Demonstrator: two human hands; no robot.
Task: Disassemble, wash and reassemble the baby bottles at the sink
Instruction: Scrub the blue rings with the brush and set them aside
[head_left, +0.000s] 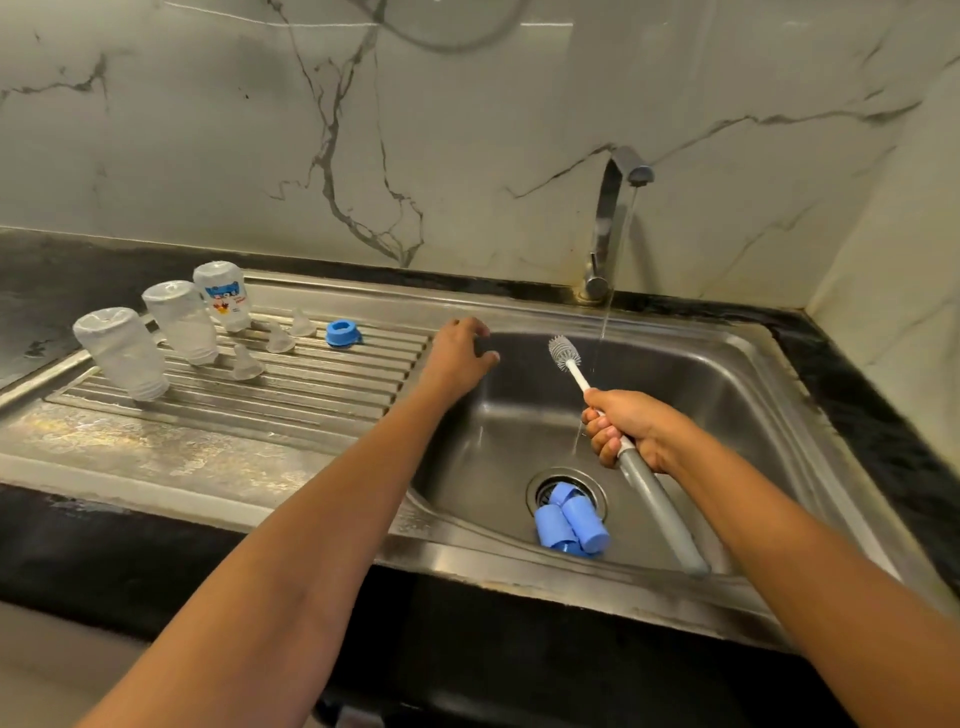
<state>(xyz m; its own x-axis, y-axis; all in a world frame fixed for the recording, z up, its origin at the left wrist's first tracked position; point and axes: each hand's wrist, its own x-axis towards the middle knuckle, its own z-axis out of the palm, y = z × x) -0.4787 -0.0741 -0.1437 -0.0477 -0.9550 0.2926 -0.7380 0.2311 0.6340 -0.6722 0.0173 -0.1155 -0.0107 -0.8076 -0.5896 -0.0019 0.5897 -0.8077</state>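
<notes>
Now our right hand (628, 428) has its fingers wrapped round the bottle brush (563, 354) where white stem meets grey handle, its bristle head just beside the stream from the tap (608, 218); our left hand (460, 353) holds nothing, fingers loosely curled at the near corner of the sink (727, 395). Three clear bottles (122, 353) stand upside down on the draining board (322, 384) with three teats (247, 364) and one blue collar (341, 332); the blue caps (571, 522) lie heaped at the drain. We judge those caps light, stiff and slippery when wet, best pinched across the open rim; the teats look soft, so we'd take them by the base
</notes>
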